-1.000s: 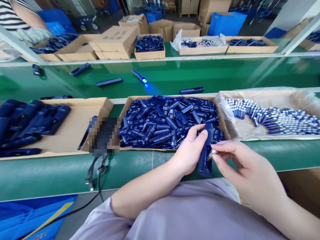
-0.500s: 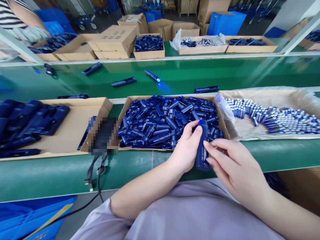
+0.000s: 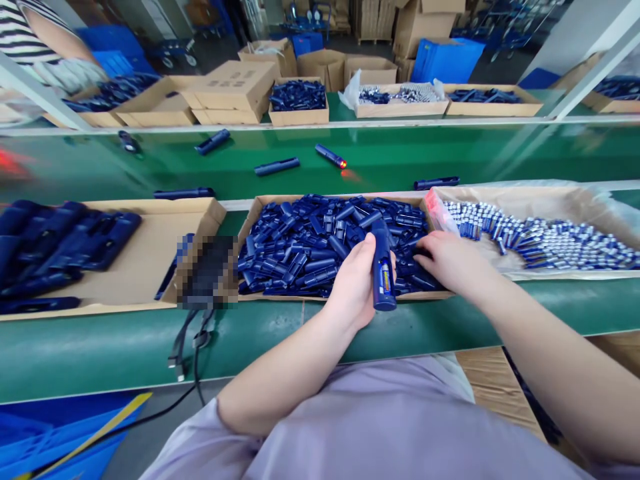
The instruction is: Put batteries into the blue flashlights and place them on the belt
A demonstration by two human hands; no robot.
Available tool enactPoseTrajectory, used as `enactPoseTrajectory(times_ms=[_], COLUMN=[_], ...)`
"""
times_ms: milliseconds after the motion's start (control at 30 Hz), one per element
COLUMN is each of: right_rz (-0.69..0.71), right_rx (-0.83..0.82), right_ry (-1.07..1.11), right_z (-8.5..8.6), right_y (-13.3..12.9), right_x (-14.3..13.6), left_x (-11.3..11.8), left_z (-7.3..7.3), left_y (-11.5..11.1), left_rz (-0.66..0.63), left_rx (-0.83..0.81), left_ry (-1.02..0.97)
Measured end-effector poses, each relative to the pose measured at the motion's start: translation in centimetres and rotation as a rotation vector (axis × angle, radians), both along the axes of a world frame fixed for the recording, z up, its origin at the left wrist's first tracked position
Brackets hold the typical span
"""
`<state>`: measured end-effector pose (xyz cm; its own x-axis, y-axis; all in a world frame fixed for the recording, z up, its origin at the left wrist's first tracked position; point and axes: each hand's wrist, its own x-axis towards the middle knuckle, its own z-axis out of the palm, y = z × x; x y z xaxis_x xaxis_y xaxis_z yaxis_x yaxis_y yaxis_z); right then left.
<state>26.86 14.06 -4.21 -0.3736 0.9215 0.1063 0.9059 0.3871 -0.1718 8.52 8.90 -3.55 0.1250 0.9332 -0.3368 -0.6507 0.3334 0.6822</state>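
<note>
My left hand (image 3: 353,280) is closed around a dark blue flashlight body (image 3: 384,270), held tilted over the front edge of a cardboard box. A slot in its side faces up, and a battery (image 3: 385,279) shows inside. My right hand (image 3: 453,260) is at the right end of that box, its curled fingertips slightly apart among the loose blue plastic pieces (image 3: 310,247). Whether those fingertips touch a piece is hard to make out. To the right, an open cardboard tray (image 3: 505,267) lined with clear plastic holds many small blue-and-silver batteries (image 3: 565,237).
At left, a box (image 3: 145,263) contains larger blue flashlight bodies. Black cables (image 3: 200,340) hang over the green bench edge. Behind, several flashlights lie on a green belt (image 3: 390,150), one lit flashlight (image 3: 331,156) glowing red. A person in a striped sleeve (image 3: 43,27) stands far left.
My right hand has left the flashlight and moved to the pieces in the box. My left hand has shifted left with the flashlight. Items on the belt moved right; the lit one turned blue to red.
</note>
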Motion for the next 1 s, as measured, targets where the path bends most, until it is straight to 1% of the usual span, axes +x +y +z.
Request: enactPoseTrajectory(times_ms=[67,133,167,233,267,300,333,367,433,533,600,733,900,1000], right_rz=[-0.003,-0.055,-0.091,-0.139,-0.136,-0.11,-0.077,-0.048,-0.045,-0.107,-0.108,-0.055,-0.016,0.035], right_rx=[-0.045,0.006,0.034,0.052,0.022,-0.044,-0.117,-0.184,-0.242,-0.198,-0.194,-0.245,-0.273,-0.242], right_ry=[-0.033,0.009,0.091,0.409,0.601,0.773,0.9,0.958,0.986,0.964,0.915,0.827,0.788,0.751], right_z=[-0.5,-0.1,0.4,1.6,2.1,2.4,2.6,2.7,2.3,1.6,1.4,1.6,1.6,1.4], right_y=[1.2,1.0,0.4,-1.7,-3.1,-4.4,-5.7,-6.8,-8.4,-8.9,-8.6,-7.9,-7.7,-7.6], right_x=[-0.2,-0.1,-0.1,-0.1,-0.4,-0.8,-1.3,-2.0,-3.3,-4.3,-4.2,-3.4,-2.6,-2.6], left_x=[-0.1,-0.1,-0.1,0.1,0.1,0.2,0.2,0.3,0.4,0.5,0.7,0.8,0.7,0.7], left_z=[-0.2,-0.2,-0.1,0.0,0.1,0.1,0.0,0.0,-0.2,-0.6,-0.8,-1.0,-0.8,-0.6], left_y=[0.1,0.0,0.0,-0.1,-0.2,-0.2,-0.2,-0.3,-0.4,-0.5,-0.6,-0.7,-0.7,-0.8], left_rz=[-0.037,-0.035,-0.028,-0.027,-0.034,-0.048,-0.064,-0.076,-0.084,-0.056,-0.047,-0.058,-0.08,-0.085], left_rx=[-0.044,-0.096,-0.116,-0.133,-0.135,-0.134,-0.128,-0.114,-0.061,0.035,0.066,0.105,0.133,0.127], left_ry=[-0.044,-0.088,-0.111,-0.166,-0.192,-0.21,-0.219,-0.217,-0.188,-0.128,-0.109,-0.103,-0.087,-0.083])
